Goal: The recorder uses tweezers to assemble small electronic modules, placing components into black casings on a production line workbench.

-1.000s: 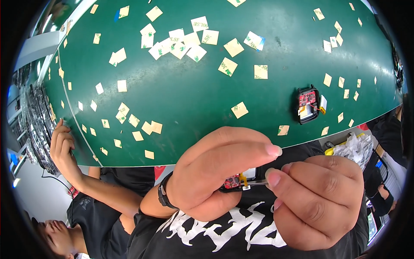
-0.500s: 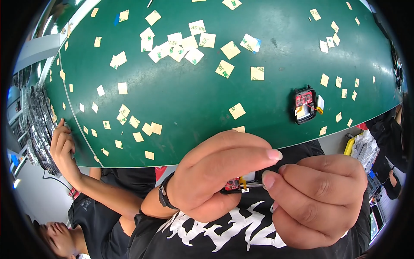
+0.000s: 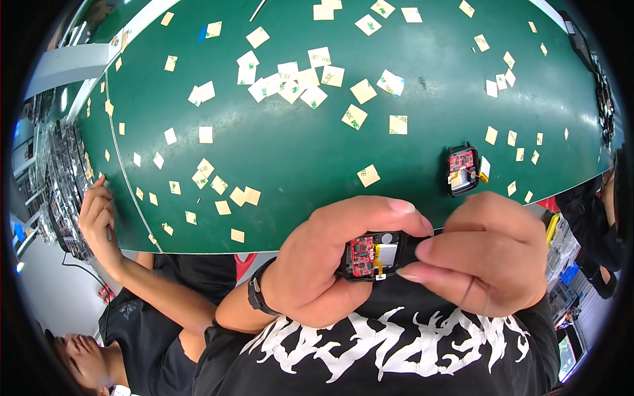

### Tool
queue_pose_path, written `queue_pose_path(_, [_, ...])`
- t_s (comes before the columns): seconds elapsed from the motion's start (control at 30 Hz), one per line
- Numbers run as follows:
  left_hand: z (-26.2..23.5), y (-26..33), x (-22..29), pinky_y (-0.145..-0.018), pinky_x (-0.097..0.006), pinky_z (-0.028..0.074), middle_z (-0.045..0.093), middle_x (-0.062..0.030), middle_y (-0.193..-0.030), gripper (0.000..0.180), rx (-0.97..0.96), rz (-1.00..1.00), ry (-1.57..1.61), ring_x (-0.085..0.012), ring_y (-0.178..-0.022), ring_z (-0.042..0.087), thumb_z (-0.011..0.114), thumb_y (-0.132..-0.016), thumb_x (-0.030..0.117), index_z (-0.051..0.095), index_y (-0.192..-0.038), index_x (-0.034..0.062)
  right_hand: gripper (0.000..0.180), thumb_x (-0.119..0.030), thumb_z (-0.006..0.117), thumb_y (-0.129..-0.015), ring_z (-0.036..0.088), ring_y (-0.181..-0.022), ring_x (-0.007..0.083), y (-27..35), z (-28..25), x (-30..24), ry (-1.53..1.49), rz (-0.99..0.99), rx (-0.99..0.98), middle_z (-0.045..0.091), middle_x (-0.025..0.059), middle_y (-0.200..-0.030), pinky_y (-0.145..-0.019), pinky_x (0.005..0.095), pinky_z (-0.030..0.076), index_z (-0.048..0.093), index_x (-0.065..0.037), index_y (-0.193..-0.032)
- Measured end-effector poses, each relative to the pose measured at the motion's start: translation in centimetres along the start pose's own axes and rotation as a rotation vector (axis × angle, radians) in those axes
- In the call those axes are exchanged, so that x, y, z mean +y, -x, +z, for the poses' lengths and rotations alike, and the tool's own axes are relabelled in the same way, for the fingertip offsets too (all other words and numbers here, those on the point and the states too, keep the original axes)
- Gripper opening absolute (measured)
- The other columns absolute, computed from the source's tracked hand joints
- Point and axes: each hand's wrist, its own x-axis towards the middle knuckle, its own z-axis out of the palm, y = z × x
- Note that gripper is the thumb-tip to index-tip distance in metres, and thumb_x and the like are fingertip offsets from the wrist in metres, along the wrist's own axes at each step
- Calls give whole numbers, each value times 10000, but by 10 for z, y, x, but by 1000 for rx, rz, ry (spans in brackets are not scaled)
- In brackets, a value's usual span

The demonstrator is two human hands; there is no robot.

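Observation:
My left hand (image 3: 323, 257) is closed round a small black device case (image 3: 389, 237), held open side up in front of my chest. Inside the case are a red circuit board (image 3: 362, 256), a silvery-white part (image 3: 386, 254) and a yellow flex cable (image 3: 378, 263) with a small pale end at the lower rim. At the case's right edge, my right hand (image 3: 492, 254) has thumb and finger close together. Thin lines show by its lower fingers, but what it holds is unclear. A similar open case (image 3: 462, 170) lies on the table, with a white battery (image 3: 485, 168) beside it.
Many cream adhesive squares (image 3: 363, 91) are scattered over the green table (image 3: 284, 171). A co-worker's hand (image 3: 99, 211) rests at the table's left end, near stacked dark trays (image 3: 63, 191). A thin metal rod (image 3: 257, 10) lies at the far edge.
My right hand has risen and tilted, and the case in my left hand has turned to show more of its inside. The whole view has shifted slightly.

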Motion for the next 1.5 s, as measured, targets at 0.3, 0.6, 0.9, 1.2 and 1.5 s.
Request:
queue_pose_path(0.3, [-1,7,9,-964,-388,498,637,-227,-1214,775,15,-120,45,-326,-1099,653,478,-713,-127,355,-1473,-34,303,-6,815,-636,404,-540,108,-21,4,10,218,-293,-86,517,-39,-681,-442,262,263,782,-100,-922])
queue_pose_path(0.6, [-8,8,15,-1021,-369,473,612,-182,-1289,632,-58,-222,87,-258,-1193,618,612,-876,-117,361,-1450,-40,316,-128,775,-553,338,-541,102,-33,18,26,227,-582,-11,482,-57,-630,-429,255,205,755,-99,-868])
queue_pose_path(0.9, [-8,10,11,-1045,-408,447,591,-236,-1285,745,-68,-200,81,-340,-1162,597,467,-712,-101,375,-1452,-89,311,-117,765,-551,331,-541,100,-31,24,25,280,-566,42,458,-53,-617,-426,254,180,750,-86,-860])
queue_pose_path(1.2, [2,8,2,-952,-420,493,622,-241,-1238,736,59,-94,282,-346,-1062,637,474,-686,-131,439,-1415,-34,282,-161,813,-598,378,-548,120,-27,7,12,300,-409,11,476,-25,-655,-439,268,236,740,-69,-854])
queue_pose_path(1.5, [-6,-3,-4,-812,-406,608,632,-365,-1124,596,-3,53,232,-399,-1040,701,565,-809,-172,371,-1358,-49,435,-80,824,-617,543,-589,204,-1,-22,-12,222,-61,-54,627,111,-784,-489,307,368,661,19,-1008])
